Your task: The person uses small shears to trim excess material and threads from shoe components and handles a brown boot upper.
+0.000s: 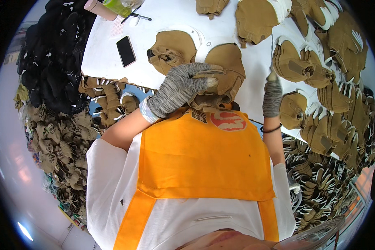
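Observation:
My left hand (183, 85), in a grey knitted glove with bare fingertips, is closed around a brown fabric cap (227, 58). The cap is at the table's front edge, against my apron. A white crescent-shaped board shows along its curved brim, and its crown is bunched below my fingers. My right hand (273, 98), gloved likewise, is apart from that cap, to its right, over the table beside other brown caps (293, 108). Its fingers are seen edge-on and mostly hidden, so I cannot tell whether they hold anything. Another brown cap (173, 48) lies just beyond my left hand.
The white table (106, 54) holds a black phone (126, 51), pens (137, 16), a pink cup (101, 10) and a green container (116, 7). Stacked caps (293, 62) fill its right side. Black piles (50, 58) and brown piles (56, 146) stand left; more caps (316, 179) are heaped right.

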{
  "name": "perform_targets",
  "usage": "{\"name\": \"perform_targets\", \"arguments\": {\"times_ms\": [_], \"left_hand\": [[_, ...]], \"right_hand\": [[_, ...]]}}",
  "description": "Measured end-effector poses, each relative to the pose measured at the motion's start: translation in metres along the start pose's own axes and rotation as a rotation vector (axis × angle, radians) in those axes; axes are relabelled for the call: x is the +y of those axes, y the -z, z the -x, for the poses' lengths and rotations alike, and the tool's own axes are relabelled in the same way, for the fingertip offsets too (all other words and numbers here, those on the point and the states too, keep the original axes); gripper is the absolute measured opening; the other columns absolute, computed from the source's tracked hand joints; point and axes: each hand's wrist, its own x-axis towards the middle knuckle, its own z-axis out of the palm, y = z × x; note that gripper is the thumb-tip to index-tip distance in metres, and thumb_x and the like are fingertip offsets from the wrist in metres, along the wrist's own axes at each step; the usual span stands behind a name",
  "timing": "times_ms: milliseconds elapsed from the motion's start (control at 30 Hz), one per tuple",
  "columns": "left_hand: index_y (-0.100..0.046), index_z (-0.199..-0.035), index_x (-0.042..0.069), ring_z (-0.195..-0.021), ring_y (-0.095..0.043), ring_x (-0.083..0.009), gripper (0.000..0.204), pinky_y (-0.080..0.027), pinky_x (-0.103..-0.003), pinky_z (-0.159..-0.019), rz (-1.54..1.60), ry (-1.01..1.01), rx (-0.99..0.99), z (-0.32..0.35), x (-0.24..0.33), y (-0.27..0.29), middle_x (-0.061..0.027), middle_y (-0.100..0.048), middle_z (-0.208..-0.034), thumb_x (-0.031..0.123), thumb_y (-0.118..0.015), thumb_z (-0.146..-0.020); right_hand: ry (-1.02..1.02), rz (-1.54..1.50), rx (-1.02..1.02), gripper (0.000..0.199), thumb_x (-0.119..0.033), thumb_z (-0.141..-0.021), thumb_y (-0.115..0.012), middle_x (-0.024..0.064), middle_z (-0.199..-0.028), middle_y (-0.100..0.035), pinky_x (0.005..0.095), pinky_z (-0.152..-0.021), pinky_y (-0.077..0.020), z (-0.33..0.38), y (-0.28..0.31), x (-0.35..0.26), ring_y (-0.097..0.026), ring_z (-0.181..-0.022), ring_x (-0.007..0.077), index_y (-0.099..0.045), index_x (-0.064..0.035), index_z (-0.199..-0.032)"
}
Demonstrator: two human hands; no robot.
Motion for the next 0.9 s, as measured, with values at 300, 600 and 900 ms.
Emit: {"name": "perform_targets", "arguments": {"times_ms": [300, 600, 900], "left_hand": [[-0.065, -0.117, 0.008, -0.094, -0.063, -0.016, 0.037, -0.051, -0.028, -0.082, -0.159, -0.219, 0.18, -0.001, -0.002, 0.008, -0.0076, -0.066, -0.108, 0.027, -0.07, -0.085], [-0.073, -0.103, 0.016, -0.089, -0.058, -0.0222, 0.027, -0.043, -0.037, -0.084, -0.681, -0.768, 0.127, -0.012, -0.004, 0.002, -0.0004, -0.067, -0.096, 0.023, -0.074, -0.077], [-0.043, -0.134, -0.002, -0.115, -0.052, -0.0187, 0.082, -0.044, -0.03, -0.097, 0.42, -0.115, 0.214, -0.007, -0.048, 0.038, -0.0119, -0.054, -0.126, 0.055, -0.068, -0.08]], "right_hand": [[0.363, 0.723, 0.126, 0.041, -0.027, -0.091, -0.059, 0.0194, -0.109, -0.06, 0.0367, -0.092, -0.0449, -0.017, -0.008, 0.12, -0.058, -0.102, 0.0326, -0.058, -0.0002, -0.123], [0.259, -0.309, -0.681, 0.066, -0.043, -0.088, -0.063, 0.0098, -0.125, -0.056, 0.0322, -0.102, -0.0392, 0.058, -0.049, -0.098, -0.05, -0.118, 0.0202, -0.045, -0.0005, -0.135], [-0.143, -1.022, -1.008, 0.068, -0.033, -0.088, -0.064, 0.0139, -0.14, -0.043, 0.0408, -0.106, -0.0399, 0.056, -0.059, -0.107, -0.045, -0.127, 0.0263, -0.034, -0.0051, -0.142]]}}
